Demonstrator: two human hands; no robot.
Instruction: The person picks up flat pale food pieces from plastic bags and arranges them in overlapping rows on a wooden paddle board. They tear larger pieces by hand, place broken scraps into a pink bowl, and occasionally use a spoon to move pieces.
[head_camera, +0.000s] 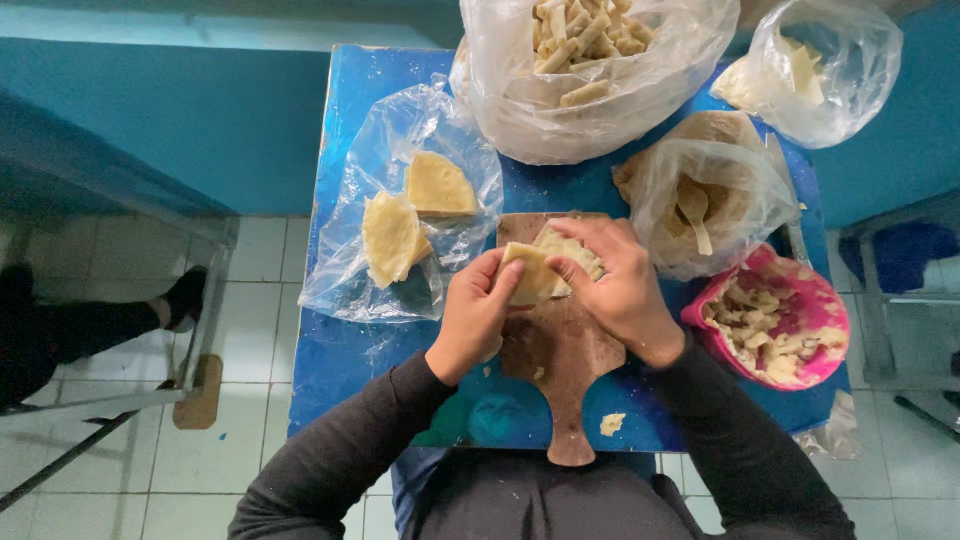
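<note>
Left hand (472, 318): closed on the near-left edge of the dough sheet (545, 268), thumb on top, fingers curled under.
Right hand (618, 285): fingers bent over the sheet's far-right side, pressing it down; clamped on it together with the left.
Dough sheet: pale yellow, thin, partly folded, held between both hands just above the far end of the board (560, 345).
Handling: it looks light, soft and limp, likely to tear or stretch if pulled; probably a little tacky. Best taken by the edges with flat fingertips, supported from below.
Board: brown wood with a handle pointing toward the person, under both hands, on the blue table (345, 360).
Flat bag (400, 215): clear plastic, lying open left of the left hand, with two more yellow sheets on it.
Big bag (590, 70): clear, bulging, beyond both hands, full of pale rolled sticks.
Small bag (820, 65): clear, far right beyond the right hand, a few pale pieces inside.
Filling bag (705, 200): clear, just right of the right hand, holding a pale paste and a spoon.
Bowl (775, 320): pink, round, right of the right wrist, with pale chunks.
Labels: no label or sign can be seen on any bag.
</note>
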